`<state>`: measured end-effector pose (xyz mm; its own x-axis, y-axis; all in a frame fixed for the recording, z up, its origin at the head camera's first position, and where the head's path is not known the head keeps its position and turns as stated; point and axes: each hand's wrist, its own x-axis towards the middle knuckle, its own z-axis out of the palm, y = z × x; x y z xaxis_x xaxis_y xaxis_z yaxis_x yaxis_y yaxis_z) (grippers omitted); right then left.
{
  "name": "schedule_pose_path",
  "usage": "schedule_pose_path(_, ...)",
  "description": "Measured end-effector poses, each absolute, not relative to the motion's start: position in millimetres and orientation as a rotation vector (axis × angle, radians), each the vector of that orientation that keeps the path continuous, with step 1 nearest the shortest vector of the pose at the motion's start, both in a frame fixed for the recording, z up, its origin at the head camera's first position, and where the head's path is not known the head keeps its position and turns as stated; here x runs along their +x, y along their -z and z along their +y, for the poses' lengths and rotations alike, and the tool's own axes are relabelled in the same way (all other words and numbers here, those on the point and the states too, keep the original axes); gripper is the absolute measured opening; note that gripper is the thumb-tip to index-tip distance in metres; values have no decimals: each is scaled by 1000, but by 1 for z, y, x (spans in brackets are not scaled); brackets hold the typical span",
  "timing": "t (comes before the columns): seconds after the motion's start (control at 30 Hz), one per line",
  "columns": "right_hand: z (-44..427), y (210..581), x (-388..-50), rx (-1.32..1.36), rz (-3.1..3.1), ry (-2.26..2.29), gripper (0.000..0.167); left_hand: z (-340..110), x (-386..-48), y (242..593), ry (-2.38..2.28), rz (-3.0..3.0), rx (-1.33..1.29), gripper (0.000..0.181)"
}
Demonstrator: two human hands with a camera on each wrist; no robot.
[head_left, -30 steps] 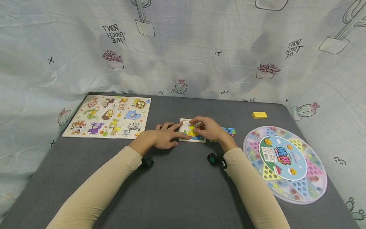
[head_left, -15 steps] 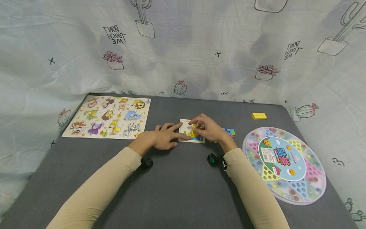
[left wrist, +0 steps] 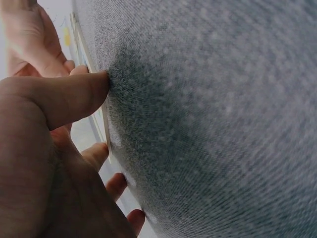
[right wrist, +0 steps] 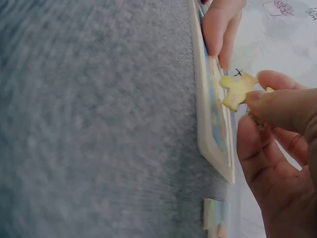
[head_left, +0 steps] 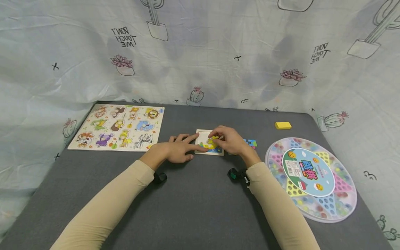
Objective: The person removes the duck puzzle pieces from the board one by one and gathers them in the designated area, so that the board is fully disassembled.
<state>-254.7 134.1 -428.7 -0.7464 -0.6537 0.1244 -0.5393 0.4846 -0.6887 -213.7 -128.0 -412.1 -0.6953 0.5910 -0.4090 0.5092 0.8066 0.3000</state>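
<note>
A small wooden jigsaw tray (head_left: 200, 137) lies flat at mid-table, its lower part filled with blue and yellow pieces. My left hand (head_left: 175, 150) rests beside it with spread fingers, touching its left edge and lower side. Over the tray's right half, my right hand (head_left: 230, 140) pinches a yellow puzzle piece (right wrist: 238, 89) between thumb and fingers. In the right wrist view this piece is tilted, just above the tray (right wrist: 202, 114); whether it touches the tray cannot be told. More puzzle pieces (head_left: 251, 143) lie right of the tray, partly hidden by my right hand.
An animal puzzle board (head_left: 106, 144) lies at the back left. A round game box (head_left: 312, 173) with a blue label takes up the right side. A yellow block (head_left: 283, 125) sits at the back right. Behind the grey table (head_left: 193, 205) hangs a printed white cloth (head_left: 200, 52).
My right hand has shifted very slightly over the tray, and the yellow piece in its fingers has turned a little. The left hand has stayed in place.
</note>
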Motion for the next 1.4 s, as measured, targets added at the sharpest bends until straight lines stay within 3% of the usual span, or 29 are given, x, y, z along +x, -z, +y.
schedule_pose_path(0.47, 174, 405, -243, -1035, 2593, 1156, 27, -131, -214, 410, -252, 2498, 802, 52)
schedule_pose_path(1.4, 230, 415, -229, -905, 2627, 1210, 28, -131, -213, 414, -339, 2503, 858, 52)
